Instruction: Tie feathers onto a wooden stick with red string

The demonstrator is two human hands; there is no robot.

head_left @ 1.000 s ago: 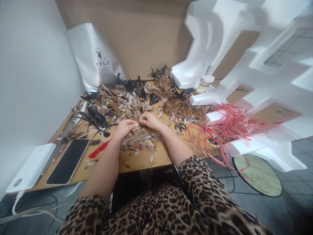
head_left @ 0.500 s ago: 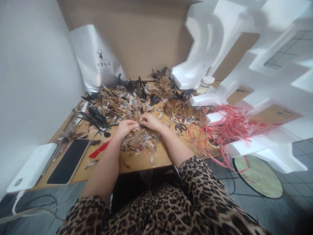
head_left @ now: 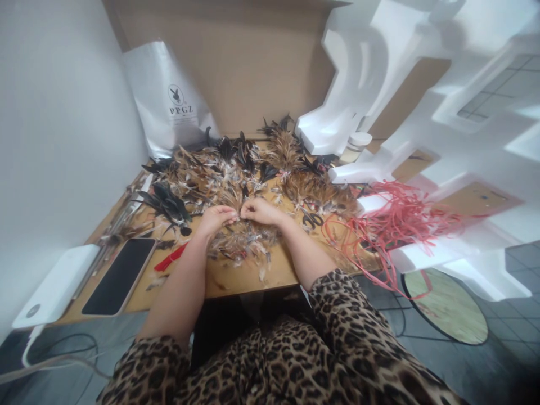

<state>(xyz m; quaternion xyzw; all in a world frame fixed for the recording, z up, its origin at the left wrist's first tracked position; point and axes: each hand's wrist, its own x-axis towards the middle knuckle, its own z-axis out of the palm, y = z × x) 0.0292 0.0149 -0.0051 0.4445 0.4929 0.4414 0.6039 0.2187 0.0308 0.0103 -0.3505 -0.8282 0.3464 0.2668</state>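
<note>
Brown loose feathers [head_left: 242, 247] lie nearest on the table [head_left: 280, 273]. Just beyond, the left hand [head_left: 217, 217] pinches what seems the base of a feather bunch [head_left: 230, 197], fanning toward the far side. The right hand [head_left: 262, 211], equally near, pinches closed; its hold is too small to tell.

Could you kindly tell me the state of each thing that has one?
Left hand: pinching, what it holds unclear
Right hand: curled, what it holds unclear
Phone: face up, screen dark
White device: cable attached
Bag: standing
Jar: lid on
Scissors: lying, blades unclear
Pink strips: tangled
Feathers: heaped
</note>
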